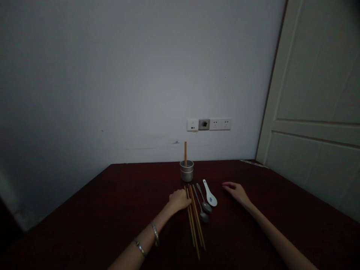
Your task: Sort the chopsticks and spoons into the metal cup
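Note:
My left hand (179,200) is closed at the upper left of several wooden chopsticks (196,221), its thumb and fingers pinching the leftmost chopstick; the fingertips are partly hidden. The chopsticks lie side by side, pointing toward me. Just right of them are two metal spoons (204,216) and a white soup spoon (210,198) with a blue mark in its bowl. My right hand (237,192) rests on the table right of the white spoon, fingers loosely stretched, holding nothing. Behind the utensils stands a metal cup (187,174) with upright chopsticks (185,153) in it.
The dark red table (135,187) meets a pale wall (140,75) at its back edge. Wall sockets (220,124) and switch plates (192,125) sit above the cup. A light panelled door (315,112) stands on the right. A flat strip (253,163) lies at the back right corner.

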### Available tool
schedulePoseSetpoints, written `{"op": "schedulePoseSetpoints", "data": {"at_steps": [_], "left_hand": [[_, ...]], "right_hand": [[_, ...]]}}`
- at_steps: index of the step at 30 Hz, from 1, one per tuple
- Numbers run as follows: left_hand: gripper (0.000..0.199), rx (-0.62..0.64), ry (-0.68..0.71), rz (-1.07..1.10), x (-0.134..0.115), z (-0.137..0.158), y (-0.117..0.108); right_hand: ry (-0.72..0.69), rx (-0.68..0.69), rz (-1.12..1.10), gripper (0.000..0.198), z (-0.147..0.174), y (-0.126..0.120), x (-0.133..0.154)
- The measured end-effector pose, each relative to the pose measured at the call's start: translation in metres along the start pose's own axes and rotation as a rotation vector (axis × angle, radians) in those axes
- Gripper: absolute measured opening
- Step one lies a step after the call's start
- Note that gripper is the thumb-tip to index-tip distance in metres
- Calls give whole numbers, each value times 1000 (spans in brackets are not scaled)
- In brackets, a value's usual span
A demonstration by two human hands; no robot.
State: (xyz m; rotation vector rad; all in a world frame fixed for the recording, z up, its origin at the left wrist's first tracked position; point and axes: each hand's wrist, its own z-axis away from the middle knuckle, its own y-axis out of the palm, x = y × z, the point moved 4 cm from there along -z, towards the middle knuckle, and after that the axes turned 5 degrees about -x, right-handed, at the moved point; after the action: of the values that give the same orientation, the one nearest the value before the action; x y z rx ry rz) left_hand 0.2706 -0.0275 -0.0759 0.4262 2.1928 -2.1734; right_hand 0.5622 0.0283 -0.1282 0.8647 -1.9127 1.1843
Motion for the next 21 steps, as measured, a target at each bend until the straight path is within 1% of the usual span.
{"op": "schedulePoseSetpoints", "data": {"at_steps": [8, 13, 21], "left_hand": [[33, 8, -7, -44, -4, -7, 4], [34, 19, 3, -38, -7, -8, 5], [35, -24, -25, -51, -13, -12, 8]], "right_hand": [[-20, 22, -12, 29, 5, -1, 7], [-15, 38, -13, 29, 3, 0, 4], [-26, 22, 5, 27, 2, 1, 1]]}}
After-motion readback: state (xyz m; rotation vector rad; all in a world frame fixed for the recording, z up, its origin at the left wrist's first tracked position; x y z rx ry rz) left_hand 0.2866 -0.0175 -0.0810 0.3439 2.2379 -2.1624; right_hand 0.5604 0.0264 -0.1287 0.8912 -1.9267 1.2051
